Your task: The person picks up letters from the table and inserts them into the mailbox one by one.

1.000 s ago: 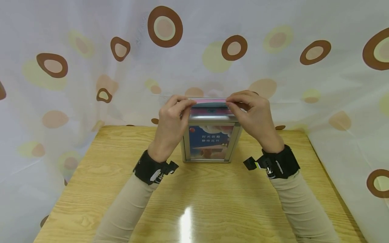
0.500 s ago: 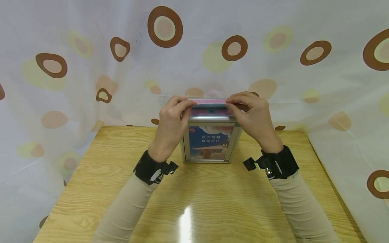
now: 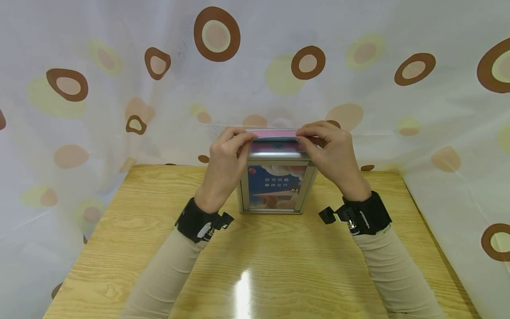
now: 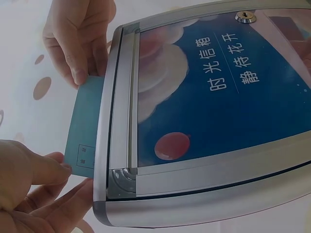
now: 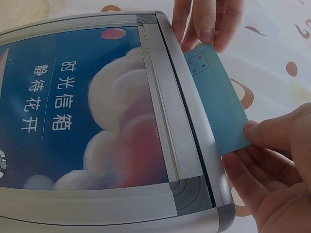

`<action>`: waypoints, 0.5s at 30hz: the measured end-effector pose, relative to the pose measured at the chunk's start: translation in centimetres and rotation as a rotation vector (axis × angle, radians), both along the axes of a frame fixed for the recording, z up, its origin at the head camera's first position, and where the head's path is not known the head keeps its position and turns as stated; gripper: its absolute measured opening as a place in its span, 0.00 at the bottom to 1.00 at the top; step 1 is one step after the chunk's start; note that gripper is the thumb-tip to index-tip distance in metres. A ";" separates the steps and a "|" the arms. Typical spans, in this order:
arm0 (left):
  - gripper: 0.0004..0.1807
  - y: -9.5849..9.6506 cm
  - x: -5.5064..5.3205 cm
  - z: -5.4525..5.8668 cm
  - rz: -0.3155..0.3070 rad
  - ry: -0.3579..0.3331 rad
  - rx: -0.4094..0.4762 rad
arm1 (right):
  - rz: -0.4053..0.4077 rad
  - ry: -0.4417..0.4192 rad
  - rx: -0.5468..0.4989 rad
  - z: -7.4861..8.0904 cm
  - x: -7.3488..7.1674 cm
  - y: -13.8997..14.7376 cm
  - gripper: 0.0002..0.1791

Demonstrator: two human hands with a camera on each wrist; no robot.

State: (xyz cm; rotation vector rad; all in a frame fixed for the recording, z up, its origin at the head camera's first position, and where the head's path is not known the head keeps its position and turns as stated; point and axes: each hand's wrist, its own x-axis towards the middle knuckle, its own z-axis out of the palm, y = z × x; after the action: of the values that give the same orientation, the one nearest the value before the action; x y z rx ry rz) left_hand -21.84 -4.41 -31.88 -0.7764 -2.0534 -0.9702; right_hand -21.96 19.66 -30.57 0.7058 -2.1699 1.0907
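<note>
At the top of a silver-framed letter box point(image 3: 277, 155), a thin blue-green envelope point(image 4: 85, 124) with a printed stamp square stands partly out, its lower part hidden inside the box. My left hand point(image 3: 225, 161) pinches one end of it between thumb and fingers, at the box's upper left corner. On the opposite end, the thumb and fingers of my right hand point(image 3: 334, 153) grip the envelope too. The box's glossy front door point(image 5: 73, 111) carries clouds, a red balloon and white Chinese characters. A metal lock point(image 4: 246, 17) sits on this door.
The letter box stands upright near the back of a light wooden table point(image 3: 275, 252). Just behind the table hangs a white curtain point(image 3: 255, 88) with brown and yellow ring patterns, which also runs along both sides.
Both hands stay almost still, still pinching the envelope over the letter box.
</note>
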 end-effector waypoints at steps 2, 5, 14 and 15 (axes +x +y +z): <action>0.08 0.0 0.0 0.0 0.003 -0.002 -0.005 | 0.006 -0.002 -0.001 0.0 0.0 0.0 0.06; 0.08 -0.1 0.0 -0.1 0.006 -0.001 -0.009 | 0.013 -0.006 -0.004 -0.1 0.0 0.0 0.06; 0.08 0.0 0.0 -0.2 0.007 -0.005 -0.016 | 0.005 -0.018 -0.006 -0.2 0.0 -0.1 0.05; 0.08 -0.1 0.0 -0.2 0.007 -0.006 -0.017 | 0.004 -0.019 -0.007 -0.2 0.0 -0.1 0.05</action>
State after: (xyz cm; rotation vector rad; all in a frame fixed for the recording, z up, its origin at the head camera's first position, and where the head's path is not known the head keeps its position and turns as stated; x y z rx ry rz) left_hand -21.85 -4.46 -32.11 -0.7754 -2.0707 -0.9540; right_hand -22.00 19.54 -30.80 0.6994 -2.1803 1.1112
